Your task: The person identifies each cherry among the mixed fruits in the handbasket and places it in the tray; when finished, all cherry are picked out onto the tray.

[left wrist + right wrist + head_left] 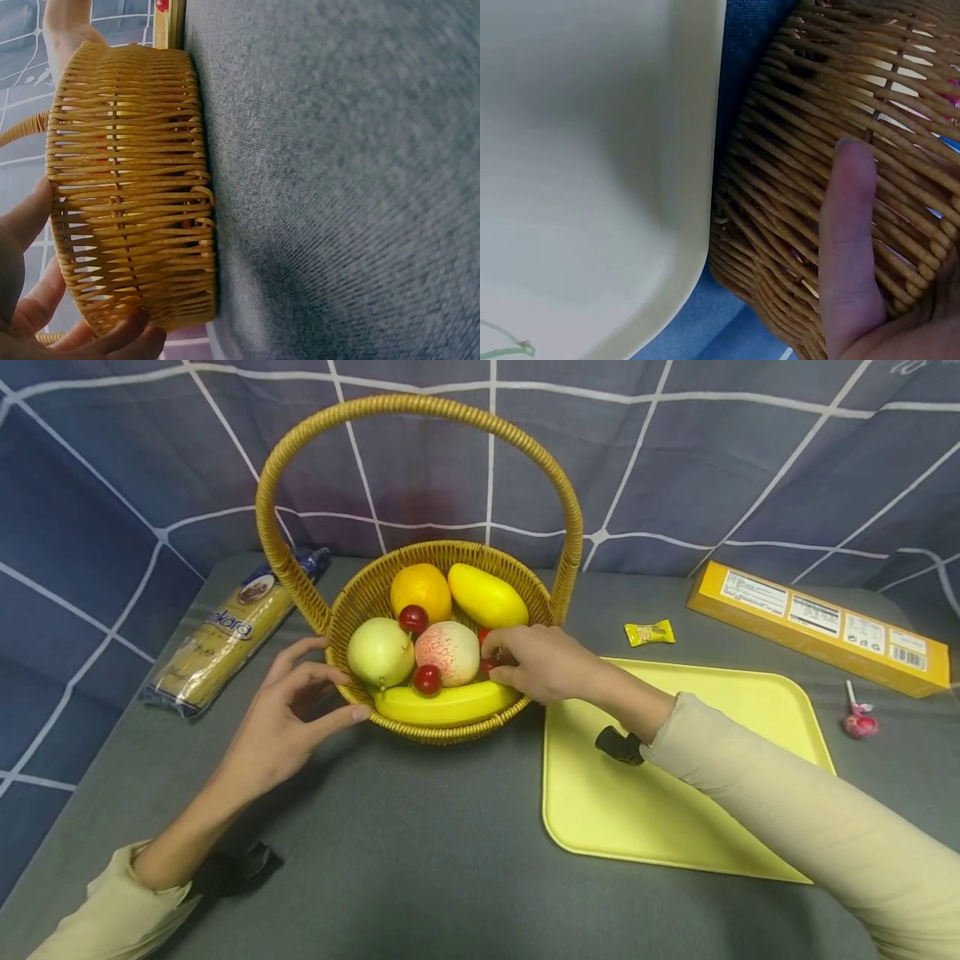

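Observation:
A round wicker basket [442, 732] with a tall hoop handle holds fruit. Inside lie an orange [422, 592], a mango [489, 597], a pale green pear [380, 652], a peach [447, 653], two cherries [427, 680] and a banana [442, 705]. My left hand [281, 722] holds the basket's left rim, thumb and fingers spread along it. Reaching over the right rim, my right hand [543, 664] has bent fingers beside small red fruit [484, 667]; the hand partly covers it, so a pinch is unclear. In the right wrist view one finger [847, 232] lies before the basket's wall.
A yellow tray [600, 827] lies right of the basket, partly under my right forearm. Behind it are a yellow-wrapped candy [649, 632] and a long orange box [817, 625]. A lollipop [858, 720] lies far right. Left of the basket is a spaghetti packet [225, 635].

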The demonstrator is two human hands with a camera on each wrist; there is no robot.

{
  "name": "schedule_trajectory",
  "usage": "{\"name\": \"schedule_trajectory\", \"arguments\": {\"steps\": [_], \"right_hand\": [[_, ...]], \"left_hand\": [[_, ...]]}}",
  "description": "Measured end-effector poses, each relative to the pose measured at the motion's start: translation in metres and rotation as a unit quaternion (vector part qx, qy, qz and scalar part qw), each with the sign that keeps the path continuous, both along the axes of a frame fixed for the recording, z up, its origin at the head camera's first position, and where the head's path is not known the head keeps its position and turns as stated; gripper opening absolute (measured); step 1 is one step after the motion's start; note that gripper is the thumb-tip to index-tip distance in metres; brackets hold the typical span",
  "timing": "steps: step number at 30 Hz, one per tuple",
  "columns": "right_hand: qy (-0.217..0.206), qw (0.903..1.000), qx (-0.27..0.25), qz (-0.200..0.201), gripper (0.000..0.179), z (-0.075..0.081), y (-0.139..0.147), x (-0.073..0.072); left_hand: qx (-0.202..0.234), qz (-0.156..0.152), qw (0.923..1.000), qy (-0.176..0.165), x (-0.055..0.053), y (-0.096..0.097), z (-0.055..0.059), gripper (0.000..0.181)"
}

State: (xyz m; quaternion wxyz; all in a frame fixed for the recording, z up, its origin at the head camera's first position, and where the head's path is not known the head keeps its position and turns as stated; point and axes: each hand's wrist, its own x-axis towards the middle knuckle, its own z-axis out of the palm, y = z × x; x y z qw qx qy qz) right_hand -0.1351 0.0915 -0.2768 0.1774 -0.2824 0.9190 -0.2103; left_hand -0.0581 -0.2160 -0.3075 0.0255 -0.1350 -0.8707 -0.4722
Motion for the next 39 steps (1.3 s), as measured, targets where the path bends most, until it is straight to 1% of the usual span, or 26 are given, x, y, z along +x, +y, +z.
{"name": "schedule_trajectory", "arguments": {"steps": [3,6,12,18,23,27,34,39], "right_hand": [[-0.001,1.0,0.005,-0.005,0.027,-0.001,0.0,0.0009],[-0.004,1.0,0.009,-0.001,0.029,-0.0011,0.0,0.0003],[-0.001,1.0,0.01,0.0,0.024,-0.0009,0.0004,-0.0002],[-0.002,1.0,-0.003,-0.003,0.016,-0.0009,-0.0006,0.0004],[-0.005,0.9997,-0.003,-0.023,0.027,-0.0017,-0.0027,0.0015],[-0.006,0.9993,-0.002,-0.035,0.034,-0.0035,-0.0032,0.0009],[0.008,0.999,-0.021,-0.038,0.031,-0.0054,-0.0019,0.0017],[0.033,0.9966,-0.039,-0.064,0.026,-0.0084,-0.0037,0.0042]], "left_hand": [[0.004,-0.003,1.0,-0.001,-0.0001,0.0003,-0.0008,0.031],[0.005,-0.004,1.0,0.0,-0.0002,0.0006,-0.0012,0.03],[0.001,-0.001,1.0,0.003,0.0,0.001,-0.001,0.03],[0.0,0.002,1.0,0.009,0.0005,0.0004,-0.001,0.03],[0.007,0.002,0.9998,0.02,0.0004,0.0001,-0.0017,0.029],[0.007,0.002,0.9997,0.022,0.0005,0.0,-0.0019,0.029],[0.006,0.002,0.9998,0.018,0.0002,0.0007,-0.0018,0.03],[0.006,0.002,0.9998,0.021,-0.0002,0.0006,-0.0021,0.03]]}}
